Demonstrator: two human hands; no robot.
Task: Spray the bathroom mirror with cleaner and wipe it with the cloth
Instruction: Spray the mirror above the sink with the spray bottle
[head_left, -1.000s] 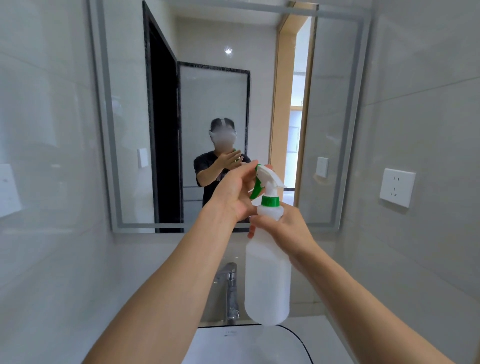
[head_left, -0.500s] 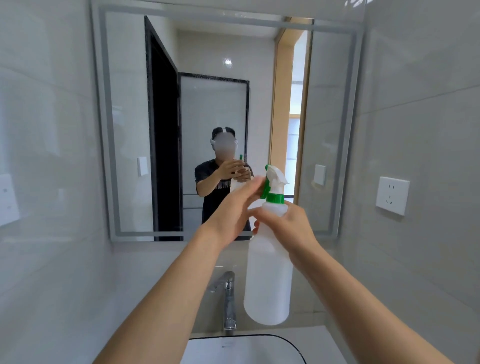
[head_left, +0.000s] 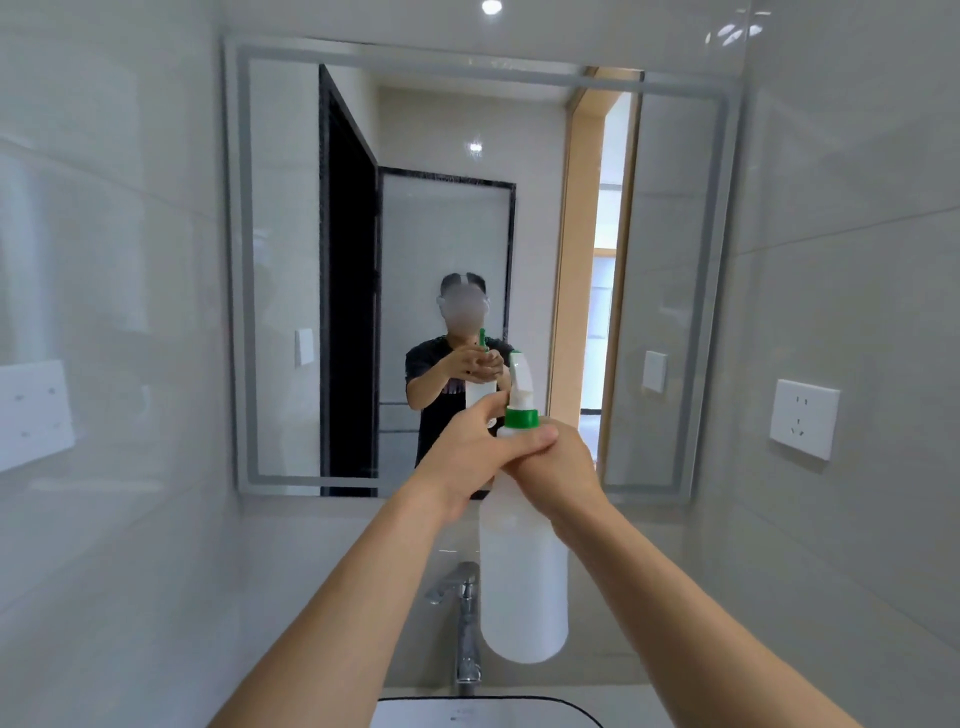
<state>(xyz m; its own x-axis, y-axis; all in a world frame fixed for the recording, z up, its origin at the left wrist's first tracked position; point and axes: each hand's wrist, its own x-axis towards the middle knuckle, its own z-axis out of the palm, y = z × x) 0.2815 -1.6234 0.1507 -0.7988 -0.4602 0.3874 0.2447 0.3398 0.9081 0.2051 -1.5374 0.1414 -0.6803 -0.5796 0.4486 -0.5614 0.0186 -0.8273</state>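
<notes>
Head view: holding the spray bottle (head_left: 522, 571) upright, long axis vertical, nozzle aiming away at the mirror (head_left: 441, 249), hanging above the tap (head_left: 464, 618) and basin (head_left: 483, 714). Gripping the neck just under the green collar with the right hand (head_left: 553, 462), bottle body dropping below it. Curling the left hand (head_left: 465, 457) round the trigger side.

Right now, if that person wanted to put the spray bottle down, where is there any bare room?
Little shows. The ledge strip beside the faucet, below the mirror, looks bare on both sides, as does the basin rim at the bottom edge. The middle is crowded: the left hand and right hand grip the spray bottle directly above the faucet.
</notes>
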